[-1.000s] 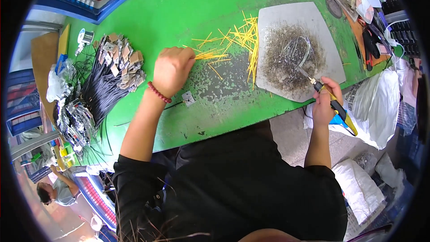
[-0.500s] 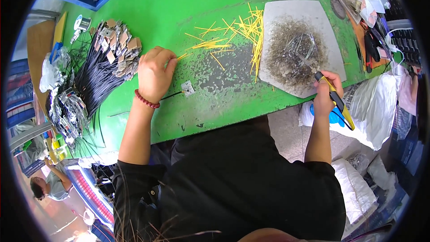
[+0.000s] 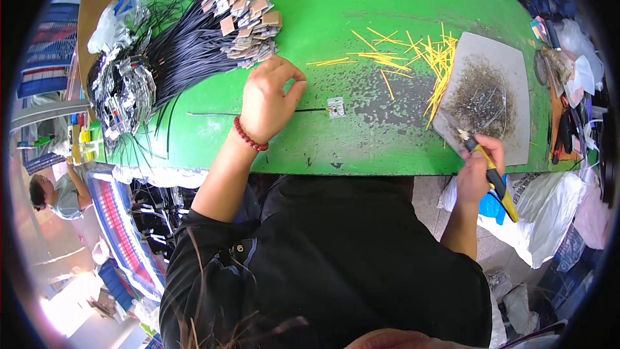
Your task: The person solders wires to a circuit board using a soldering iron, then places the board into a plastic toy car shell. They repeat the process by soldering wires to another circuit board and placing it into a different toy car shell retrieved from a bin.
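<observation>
My left hand (image 3: 268, 100) rests on the green table (image 3: 323, 19) with its fingers curled, over a thin black wire (image 3: 206, 114) that ends in a small square metal tag (image 3: 335, 107). It sits just right of a big bundle of black wires with tags (image 3: 206, 39). My right hand (image 3: 481, 171) grips a yellow-and-black soldering iron (image 3: 494, 178) near the table's front edge, its tip touching the lower left corner of a grey scorched board (image 3: 491, 90). Thin yellow tubes (image 3: 413, 58) lie scattered between the two hands.
More wire bundles with shiny tags (image 3: 123, 97) hang off the table's left end. Pliers and small tools (image 3: 565, 129) lie at the right edge, above white plastic bags (image 3: 549, 213). Another person (image 3: 55, 194) sits on the far left.
My left hand has slid left toward the wire bundle, leaving the tagged wire stretched out on the table. The right hand has drawn the iron back to the board's lower left corner.
</observation>
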The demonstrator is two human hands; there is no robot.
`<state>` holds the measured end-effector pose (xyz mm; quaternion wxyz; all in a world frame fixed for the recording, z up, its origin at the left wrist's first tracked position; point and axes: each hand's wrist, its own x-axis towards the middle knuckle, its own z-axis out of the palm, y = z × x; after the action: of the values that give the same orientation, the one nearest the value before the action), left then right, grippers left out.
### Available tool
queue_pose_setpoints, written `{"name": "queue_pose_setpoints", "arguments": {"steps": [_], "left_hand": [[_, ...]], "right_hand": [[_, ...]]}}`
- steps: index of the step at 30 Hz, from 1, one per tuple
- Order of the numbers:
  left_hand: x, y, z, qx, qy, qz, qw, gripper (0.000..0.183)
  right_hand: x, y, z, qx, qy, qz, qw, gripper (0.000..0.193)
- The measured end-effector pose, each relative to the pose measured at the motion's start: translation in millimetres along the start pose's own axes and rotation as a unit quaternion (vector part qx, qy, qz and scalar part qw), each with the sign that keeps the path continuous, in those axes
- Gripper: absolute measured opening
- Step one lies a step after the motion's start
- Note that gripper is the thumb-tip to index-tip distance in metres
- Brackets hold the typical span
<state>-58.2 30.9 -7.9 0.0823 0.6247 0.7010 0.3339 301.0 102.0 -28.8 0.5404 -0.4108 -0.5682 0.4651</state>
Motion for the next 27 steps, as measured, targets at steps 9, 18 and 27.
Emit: {"name": "queue_pose_setpoints", "arguments": {"steps": [9, 18, 27], "left_hand": [[-40.6, 26.6, 6.7, -0.057, -0.012, 0.029, 0.998, 0.014], [-51.8, 38.1, 4.1, -0.169, 0.020, 0.046, 0.984, 0.017], [-55.5, 32.7, 13.3, -0.187, -0.020, 0.034, 0.982, 0.014]], "right_hand": [[-15.8, -1.3, 85.6, 0.062, -0.182, 0.048, 0.980, 0.029], [-12.6, -9.0, 148.7, 0.003, -0.306, -0.017, 0.952, 0.039], [-19.6, -2.3, 152.8, -0.012, -0.294, -0.024, 0.955, 0.033]]}}
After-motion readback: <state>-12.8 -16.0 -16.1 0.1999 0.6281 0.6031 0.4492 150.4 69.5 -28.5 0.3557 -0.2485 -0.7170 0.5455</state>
